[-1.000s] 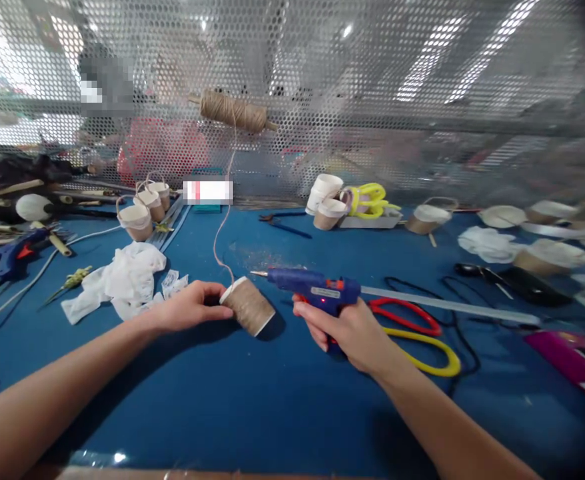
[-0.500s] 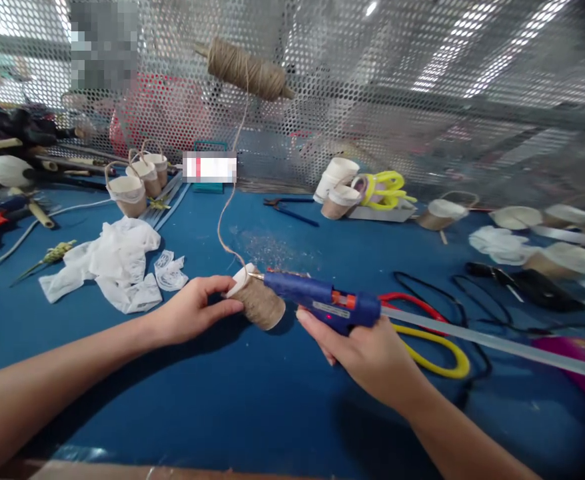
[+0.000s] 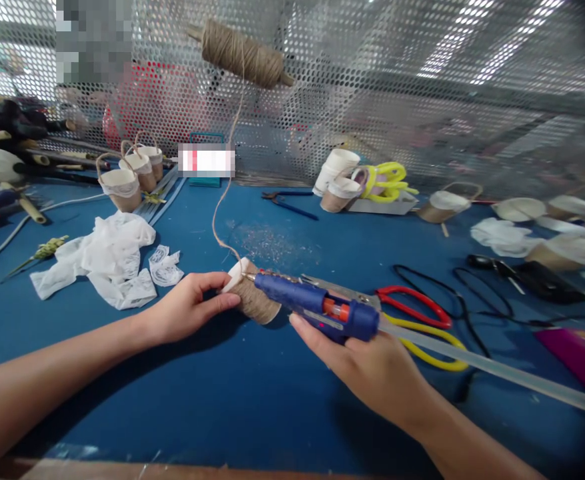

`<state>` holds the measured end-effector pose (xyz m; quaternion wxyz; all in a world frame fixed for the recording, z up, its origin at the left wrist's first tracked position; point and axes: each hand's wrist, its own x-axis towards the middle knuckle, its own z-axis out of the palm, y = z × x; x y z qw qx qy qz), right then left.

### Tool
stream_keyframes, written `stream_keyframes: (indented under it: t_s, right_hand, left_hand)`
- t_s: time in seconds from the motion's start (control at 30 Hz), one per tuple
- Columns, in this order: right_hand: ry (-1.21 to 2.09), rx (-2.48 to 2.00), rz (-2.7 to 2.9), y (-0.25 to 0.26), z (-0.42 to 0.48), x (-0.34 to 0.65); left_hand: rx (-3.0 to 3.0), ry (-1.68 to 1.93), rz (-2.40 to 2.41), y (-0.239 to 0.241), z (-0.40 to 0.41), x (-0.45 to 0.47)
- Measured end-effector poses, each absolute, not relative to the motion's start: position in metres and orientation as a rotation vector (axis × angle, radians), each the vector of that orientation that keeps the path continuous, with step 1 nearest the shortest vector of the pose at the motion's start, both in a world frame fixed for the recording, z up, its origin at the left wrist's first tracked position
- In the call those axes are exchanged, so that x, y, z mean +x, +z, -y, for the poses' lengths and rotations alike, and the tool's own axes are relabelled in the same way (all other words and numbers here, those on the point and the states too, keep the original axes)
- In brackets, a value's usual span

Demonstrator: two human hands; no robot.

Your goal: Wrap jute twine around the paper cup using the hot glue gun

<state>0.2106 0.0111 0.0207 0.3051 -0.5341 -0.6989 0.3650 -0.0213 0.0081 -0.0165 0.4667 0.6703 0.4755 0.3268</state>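
My left hand (image 3: 192,308) is closed on the white rim of a small paper cup (image 3: 258,301), which lies tilted and is wrapped in brown twine. From the cup a loose strand of twine (image 3: 216,217) runs up to a twine spool (image 3: 242,55) on the mesh. Wrapped around the handle of a blue glue gun (image 3: 292,293), my right hand (image 3: 372,367) holds it level, with the nozzle at the cup's twine near the rim. A long clear glue stick (image 3: 492,363) sticks out of the gun's back.
Scissors with red and yellow handles (image 3: 415,307) lie behind the glue gun. White lace (image 3: 107,257) is heaped at left, near several handled cups (image 3: 122,190). Pliers (image 3: 292,203) and stacked cups (image 3: 340,173) stand by the mesh panel. Black cables (image 3: 465,313) cross the right side.
The view has shifted slightly. My left hand keeps its hold on the cup, and the glue gun's nozzle stays at the cup's upper part while its rear end tilts a little lower.
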Motion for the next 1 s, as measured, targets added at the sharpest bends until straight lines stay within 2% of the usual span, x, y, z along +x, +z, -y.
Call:
stream_keyframes:
  t_s: [0.23, 0.4, 0.63, 1.0]
  right_hand:
    - [0.392, -1.251, 2.170, 0.008, -0.008, 0.212]
    - [0.111, -1.137, 2.318, 0.002, -0.007, 0.218]
    - [0.270, -1.112, 2.316, 0.015, -0.003, 0.209]
    - [0.255, -1.165, 2.255, 0.013, -0.005, 0.213]
  left_hand:
    - [1.652, 0.797, -1.151, -0.016, -0.008, -0.022]
    - [1.651, 0.792, -1.151, -0.013, -0.007, -0.020]
    - [1.641, 0.833, -1.128, -0.011, -0.006, -0.019]
    - [1.672, 0.807, -1.126, -0.015, -0.007, -0.023]
